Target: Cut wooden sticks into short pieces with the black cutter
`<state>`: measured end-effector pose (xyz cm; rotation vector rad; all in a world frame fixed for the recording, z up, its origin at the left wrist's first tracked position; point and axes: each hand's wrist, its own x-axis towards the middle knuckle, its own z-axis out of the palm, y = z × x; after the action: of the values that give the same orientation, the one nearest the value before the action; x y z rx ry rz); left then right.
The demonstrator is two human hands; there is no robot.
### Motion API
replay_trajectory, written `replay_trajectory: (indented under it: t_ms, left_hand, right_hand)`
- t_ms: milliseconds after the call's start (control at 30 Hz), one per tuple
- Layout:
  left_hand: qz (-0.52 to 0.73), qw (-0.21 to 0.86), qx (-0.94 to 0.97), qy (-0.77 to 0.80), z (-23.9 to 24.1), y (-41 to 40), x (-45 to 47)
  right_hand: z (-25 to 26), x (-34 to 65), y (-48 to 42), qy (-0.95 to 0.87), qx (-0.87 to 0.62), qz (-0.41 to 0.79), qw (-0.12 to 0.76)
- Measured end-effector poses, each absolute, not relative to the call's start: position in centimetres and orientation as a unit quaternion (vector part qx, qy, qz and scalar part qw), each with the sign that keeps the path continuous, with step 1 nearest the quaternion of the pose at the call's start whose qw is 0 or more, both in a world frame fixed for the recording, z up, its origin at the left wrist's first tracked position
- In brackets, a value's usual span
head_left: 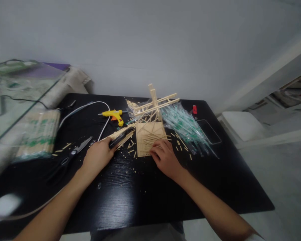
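My left hand (100,152) is closed around the near end of a long black tool (121,138), whose exact kind I cannot make out. Light wooden sticks (127,142) lie beneath and beside that tool. Over the lower right part of a flat square panel made of sticks (141,147), my right hand (167,159) has its fingers curled together at a pile of thin wooden sticks (155,137); its fingertips are partly hidden. Behind the panel rises a windmill-like stick frame (157,105) with crossed arms.
A yellow glue gun (115,115) and scissors (72,154) lie to the left, near a white cable (105,127). Bagged sticks (38,134) are at far left. Green-and-clear plastic packaging (183,124), a phone-like dark slab (209,131) and a red item (194,109) sit right. Cut bits litter the black table (205,180).
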<state>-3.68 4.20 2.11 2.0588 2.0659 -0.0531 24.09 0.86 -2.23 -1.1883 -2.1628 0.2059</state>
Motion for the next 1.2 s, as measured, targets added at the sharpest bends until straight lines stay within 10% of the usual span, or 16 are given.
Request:
replay_trajectory:
  t_ms: [833, 1200]
  left_hand:
    - [-0.011, 0.105, 0.71, 0.697, 2.4, 3.8, -3.7]
    - [0.242, 0.438, 0.702, 0.507, 1.6, 1.5, -2.2]
  right_hand:
    - [-1.9, 23.6, 0.4, -0.824, -0.431, 0.097, 0.355]
    - [-1.5, 23.4, 0.0, -0.742, -0.436, 0.253, 0.442]
